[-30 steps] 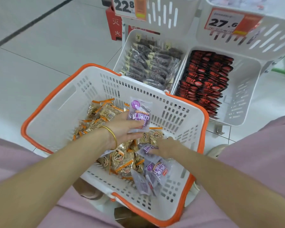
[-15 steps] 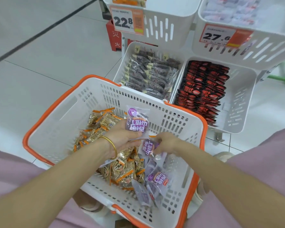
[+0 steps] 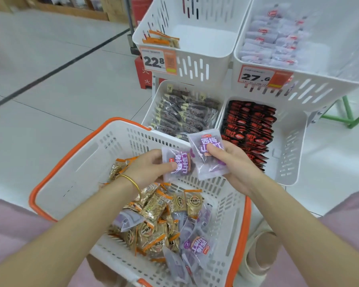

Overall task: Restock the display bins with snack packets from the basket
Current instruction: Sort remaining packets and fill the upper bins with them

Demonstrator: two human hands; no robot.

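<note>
A white basket with an orange rim (image 3: 71, 154) sits in front of me, holding several gold-and-orange snack packets (image 3: 153, 222) and purple packets (image 3: 197, 245). My left hand (image 3: 147, 168) pinches one purple packet (image 3: 179, 162) above the basket's far wall. My right hand (image 3: 232, 162) grips a second purple packet (image 3: 209, 160) beside it, the two packets overlapping. Beyond stand the white display bins: the upper right bin (image 3: 319, 79) holds pale purple packets, the upper left bin (image 3: 195, 52) holds a few orange packets in its corner.
The lower left bin (image 3: 153, 106) is packed with dark packets, the lower right bin (image 3: 292, 141) with red-and-black packets. Price tags read 22.8 (image 3: 155, 61) and 27.6 (image 3: 257, 76). Grey tiled floor lies to the left. A green frame (image 3: 348, 114) stands at far right.
Both hands have risen from the basket's contents, each with a purple packet, and come together above the basket's far wall. The view has tilted up, showing the upper bins.
</note>
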